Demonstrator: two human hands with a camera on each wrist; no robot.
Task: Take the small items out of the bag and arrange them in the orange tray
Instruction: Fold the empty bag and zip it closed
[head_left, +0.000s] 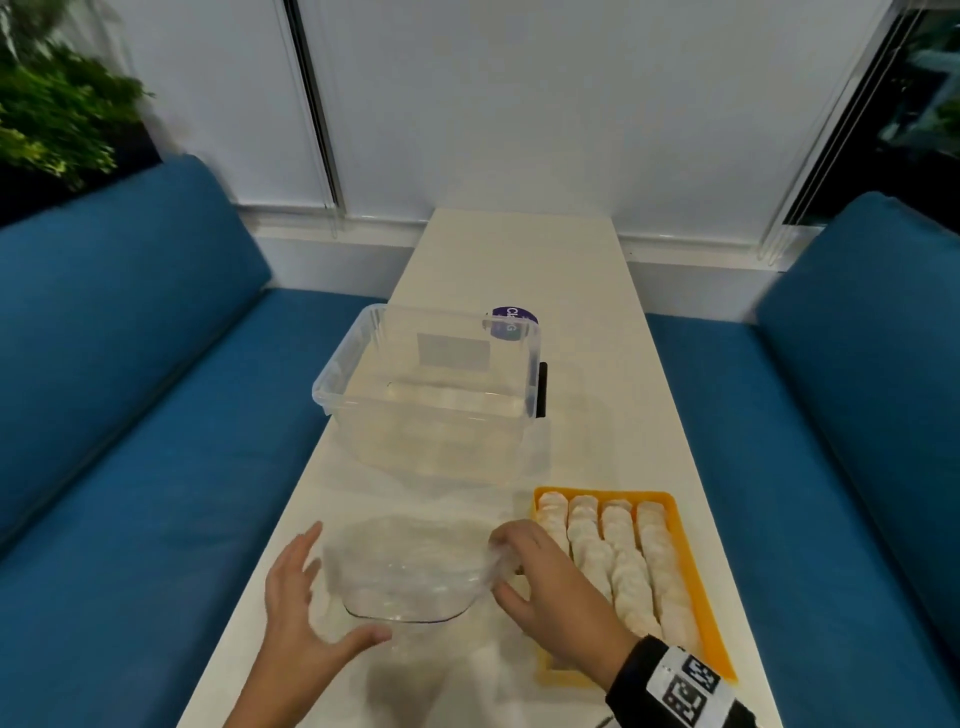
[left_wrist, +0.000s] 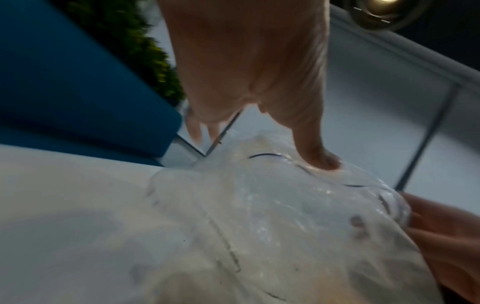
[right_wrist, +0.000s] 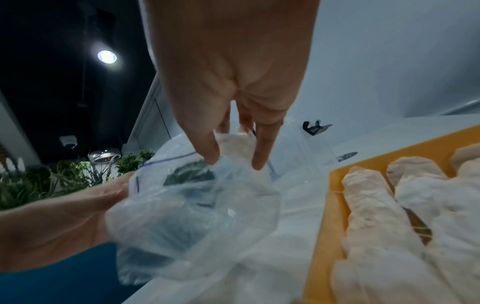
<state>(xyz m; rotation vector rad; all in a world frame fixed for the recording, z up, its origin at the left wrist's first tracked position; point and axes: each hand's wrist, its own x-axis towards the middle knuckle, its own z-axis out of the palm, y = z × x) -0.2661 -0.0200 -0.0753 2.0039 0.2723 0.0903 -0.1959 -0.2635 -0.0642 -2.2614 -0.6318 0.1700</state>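
Observation:
A clear plastic bag (head_left: 410, 566) lies on the white table (head_left: 519, 260) in front of me. My left hand (head_left: 335, 587) is spread at its left side, fingers straight, with the thumb (left_wrist: 322, 162) pressing the bag's near rim. My right hand (head_left: 501, 566) pinches the bag's right edge between thumb and fingers (right_wrist: 262, 156). To the right, the orange tray (head_left: 691, 551) holds rows of small white round items (head_left: 623, 561). No item shows through the bag in the head view. The right wrist view shows the crumpled bag (right_wrist: 197, 216) beside the tray (right_wrist: 322, 236).
An empty clear plastic box (head_left: 431, 384) stands just behind the bag, with a purple round label (head_left: 511, 318) and a black clip (head_left: 542, 389) by it. Blue sofas (head_left: 130, 415) flank the narrow table on both sides. The table's far end is bare.

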